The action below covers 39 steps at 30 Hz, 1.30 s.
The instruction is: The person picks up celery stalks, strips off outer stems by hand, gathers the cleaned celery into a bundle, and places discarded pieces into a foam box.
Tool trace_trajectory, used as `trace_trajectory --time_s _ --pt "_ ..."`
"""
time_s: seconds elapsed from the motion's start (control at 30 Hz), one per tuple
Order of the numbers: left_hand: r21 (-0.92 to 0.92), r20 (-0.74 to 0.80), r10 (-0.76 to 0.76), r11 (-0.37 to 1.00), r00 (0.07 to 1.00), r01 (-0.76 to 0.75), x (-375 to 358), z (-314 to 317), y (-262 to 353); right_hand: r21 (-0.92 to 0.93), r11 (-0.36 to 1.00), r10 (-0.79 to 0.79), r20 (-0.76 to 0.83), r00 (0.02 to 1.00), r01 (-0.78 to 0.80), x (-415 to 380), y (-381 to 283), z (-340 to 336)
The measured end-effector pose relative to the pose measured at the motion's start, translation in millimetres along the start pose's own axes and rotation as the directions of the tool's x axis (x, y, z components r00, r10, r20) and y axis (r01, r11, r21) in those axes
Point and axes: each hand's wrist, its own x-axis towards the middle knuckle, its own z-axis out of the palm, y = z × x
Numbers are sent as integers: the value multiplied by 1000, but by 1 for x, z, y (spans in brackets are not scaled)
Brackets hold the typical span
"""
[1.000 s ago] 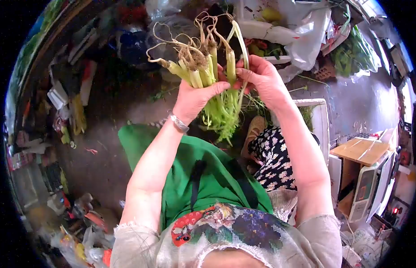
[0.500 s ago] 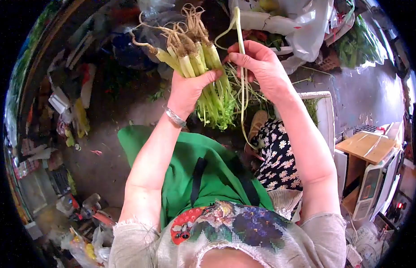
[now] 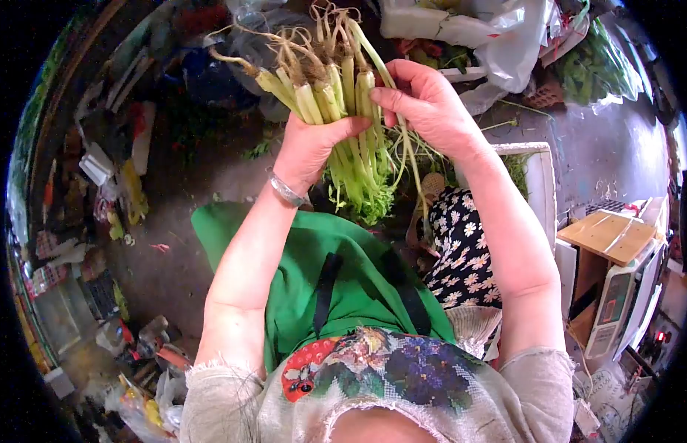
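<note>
My left hand (image 3: 311, 148) is wrapped round the stems of a bunch of celery (image 3: 349, 151), thumb across the front. Its tangled brown roots (image 3: 295, 53) point up and away from me, while the leafy green ends hang down toward my lap. My right hand (image 3: 430, 102) is closed, pinching a long thin pale-green strand (image 3: 412, 153) between thumb and fingers, close against the right side of the bunch. The strand's upper part slants up to the roots, and its lower end dangles over the flowered cloth (image 3: 461, 247).
Green cloth (image 3: 306, 273) covers my lap. A white-rimmed box (image 3: 541, 184) with greens inside stands right of my knees. Farther right is a scale (image 3: 611, 299) under a wooden board (image 3: 609, 235). White plastic bags (image 3: 509, 55) lie ahead; bagged greens (image 3: 598, 66) are at upper right.
My right hand has moved slightly left, bringing the strand against the bunch. The strand's upper end, upright and apart before, now leans left over the roots.
</note>
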Motion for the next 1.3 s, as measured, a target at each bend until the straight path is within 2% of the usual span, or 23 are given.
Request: trace_trajectory --time_s 0.1,0.2,0.43,0.5,0.53,0.6,0.67,0.77,0.83,0.9,0.97,1.03,1.1,1.17,1.2,1.23,1.3 --pt "7 29 1 1000 1000 -1 0 -6 3 20 1000 -8 49 999 7 1 -1 -6" --pt "-83 37 -80 993 996 83 -4 -10 7 71 997 19 50 999 -22 3 4 -9" --pt "-67 96 -45 996 994 51 -4 -12 10 117 990 70 60 996 -77 4 8 -13" --pt "-45 44 -24 999 999 26 -4 -8 9 167 985 18 132 991 -40 5 10 -14" --pt "-19 35 -11 1000 999 12 -3 -10 6 168 985 18 132 991 -40 5 10 -11" --pt "-30 63 -23 999 998 25 -4 -11 8 145 987 -82 88 993 68 4 8 -5" --pt "-39 95 -35 998 995 39 -4 -10 8 150 988 -60 86 994 47 1 1 -5" --pt "21 -74 -7 1000 997 8 -1 -10 6 131 991 -51 76 996 40 -1 0 -7" --pt "26 -83 -11 1000 996 13 2 -12 5 181 983 16 113 993 -36 -4 -5 -6" --pt "54 -121 46 998 992 -40 2 -8 4 199 975 72 139 988 -99 -3 2 -1" --pt "49 -130 37 998 991 -31 3 -11 -1 223 964 118 124 985 -143 -5 -2 2" --pt "41 -138 55 998 989 -49 0 -12 -1 229 966 109 73 991 -123 -1 3 1" --pt "59 -108 72 996 992 -66 -2 -10 0 234 967 98 22 995 -101 1 4 2" --pt "122 34 89 988 995 -92 -2 -5 -2 262 961 97 -20 995 -88 1 2 5" --pt "140 15 39 989 999 -41 -6 2 1 284 954 99 -7 995 -93 1 3 6" --pt "139 14 38 989 999 -39 -6 4 2 284 954 100 -6 995 -95 0 2 6" --pt "54 33 13 998 999 -15 -7 6 3 72 995 79 -53 995 -75 -1 -2 6"
